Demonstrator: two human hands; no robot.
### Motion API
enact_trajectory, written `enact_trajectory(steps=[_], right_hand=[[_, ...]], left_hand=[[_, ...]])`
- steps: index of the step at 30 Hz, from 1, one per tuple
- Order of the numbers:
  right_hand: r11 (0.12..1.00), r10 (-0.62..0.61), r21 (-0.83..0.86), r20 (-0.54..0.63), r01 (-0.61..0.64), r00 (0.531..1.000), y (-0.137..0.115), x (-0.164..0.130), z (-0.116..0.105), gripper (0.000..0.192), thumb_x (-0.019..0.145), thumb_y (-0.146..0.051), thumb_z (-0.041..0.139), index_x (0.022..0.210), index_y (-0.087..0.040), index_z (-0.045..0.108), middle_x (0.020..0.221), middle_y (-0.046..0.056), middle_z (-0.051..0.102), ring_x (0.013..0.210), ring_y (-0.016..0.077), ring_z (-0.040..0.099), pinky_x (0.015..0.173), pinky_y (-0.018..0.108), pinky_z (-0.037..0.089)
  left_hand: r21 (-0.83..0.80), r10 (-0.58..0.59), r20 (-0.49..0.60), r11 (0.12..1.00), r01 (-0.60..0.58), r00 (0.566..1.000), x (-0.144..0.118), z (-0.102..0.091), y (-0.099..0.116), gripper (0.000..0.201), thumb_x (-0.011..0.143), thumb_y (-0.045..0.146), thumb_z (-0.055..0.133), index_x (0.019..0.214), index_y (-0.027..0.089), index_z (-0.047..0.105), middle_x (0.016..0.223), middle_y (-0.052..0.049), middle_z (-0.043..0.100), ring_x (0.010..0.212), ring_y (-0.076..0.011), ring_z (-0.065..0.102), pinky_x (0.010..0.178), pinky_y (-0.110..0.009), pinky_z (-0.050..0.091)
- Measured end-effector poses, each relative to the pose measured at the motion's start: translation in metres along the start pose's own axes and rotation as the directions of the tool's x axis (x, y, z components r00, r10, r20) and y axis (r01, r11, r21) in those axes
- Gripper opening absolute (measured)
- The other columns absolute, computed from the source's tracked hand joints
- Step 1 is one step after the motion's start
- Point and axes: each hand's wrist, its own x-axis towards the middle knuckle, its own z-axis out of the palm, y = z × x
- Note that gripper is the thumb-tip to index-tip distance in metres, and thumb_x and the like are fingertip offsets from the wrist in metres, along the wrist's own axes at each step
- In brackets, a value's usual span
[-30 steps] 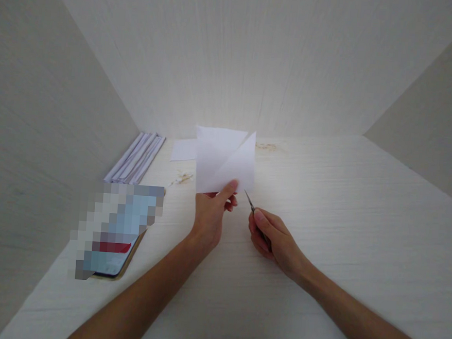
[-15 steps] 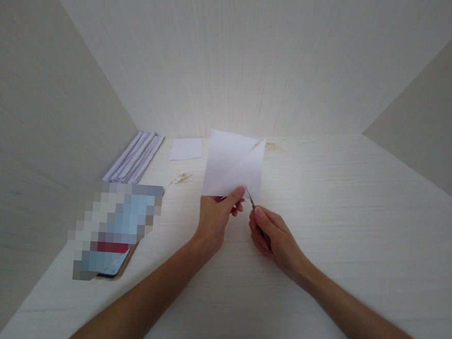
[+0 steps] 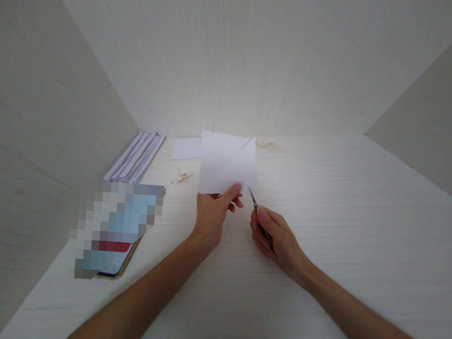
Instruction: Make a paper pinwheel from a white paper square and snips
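Note:
My left hand (image 3: 212,215) pinches the lower edge of a folded white sheet of paper (image 3: 226,162) and holds it upright above the pale table (image 3: 324,207). A diagonal fold runs across the sheet's right half. My right hand (image 3: 275,237) grips small metal scissors (image 3: 253,198), whose thin blades point up and left, just below the paper's lower right corner. The blade tips stand close to the paper without touching it.
A phone (image 3: 113,254) lies at the table's left, partly blurred. Behind it a bundle of folded white papers (image 3: 136,155) leans along the left wall. A small white sheet (image 3: 184,148) lies flat at the back. Walls enclose the table on three sides.
The paper swung right toward the scissors half a second ago, then came back left. The scissor tips are now apart from the sheet's edge again. My right hand has barely moved.

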Motion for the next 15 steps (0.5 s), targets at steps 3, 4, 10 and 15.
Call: enact_trajectory(steps=[3, 4, 10, 15], right_hand=[[1.000, 0.006, 0.004, 0.012, -0.006, 1.000, 0.0007, 0.0002, -0.0008, 0.038, 0.078, -0.049, 0.043, 0.056, -0.018, 0.039, 0.035, -0.010, 0.029, 0.029, 0.0028, 0.021, 0.027, 0.017, 0.014], [1.000, 0.006, 0.003, 0.013, -0.006, 1.000, 0.0007, 0.0001, -0.0010, 0.038, 0.078, -0.049, 0.042, 0.056, -0.018, 0.039, 0.035, -0.010, 0.029, 0.029, 0.0028, 0.021, 0.027, 0.017, 0.014], [1.000, -0.002, -0.002, 0.013, 0.002, 1.000, -0.0006, -0.0004, 0.0000, 0.038, 0.079, -0.049, 0.042, 0.057, -0.018, 0.039, 0.035, -0.010, 0.030, 0.029, 0.0027, 0.021, 0.027, 0.016, 0.014], [1.000, 0.004, 0.011, -0.008, -0.004, 1.000, -0.0015, 0.0004, 0.0020, 0.039, 0.077, -0.050, 0.044, 0.056, -0.018, 0.037, 0.034, -0.010, 0.030, 0.028, 0.0025, 0.021, 0.027, 0.017, 0.014]], left_hand=[[-0.013, 0.035, -0.042, 0.999, -0.036, 0.998, 0.0025, -0.0009, 0.0017, 0.017, 0.054, 0.023, 0.069, 0.061, 0.011, 0.059, 0.051, 0.002, 0.056, 0.038, -0.0055, 0.047, 0.038, -0.018, 0.031], [-0.007, 0.038, -0.045, 0.999, -0.039, 0.998, 0.0027, -0.0010, 0.0018, 0.017, 0.054, 0.023, 0.069, 0.061, 0.011, 0.059, 0.051, 0.002, 0.057, 0.038, -0.0055, 0.047, 0.038, -0.019, 0.031], [0.077, 0.018, 0.013, 0.997, -0.018, 1.000, -0.0023, 0.0004, -0.0021, 0.017, 0.056, 0.025, 0.068, 0.062, 0.011, 0.059, 0.053, 0.000, 0.059, 0.040, -0.0074, 0.050, 0.039, -0.020, 0.032], [0.136, 0.038, 0.053, 0.990, -0.045, 0.998, -0.0051, 0.0008, -0.0042, 0.017, 0.057, 0.027, 0.067, 0.062, 0.012, 0.060, 0.054, -0.001, 0.060, 0.041, -0.0083, 0.051, 0.039, -0.020, 0.034]])
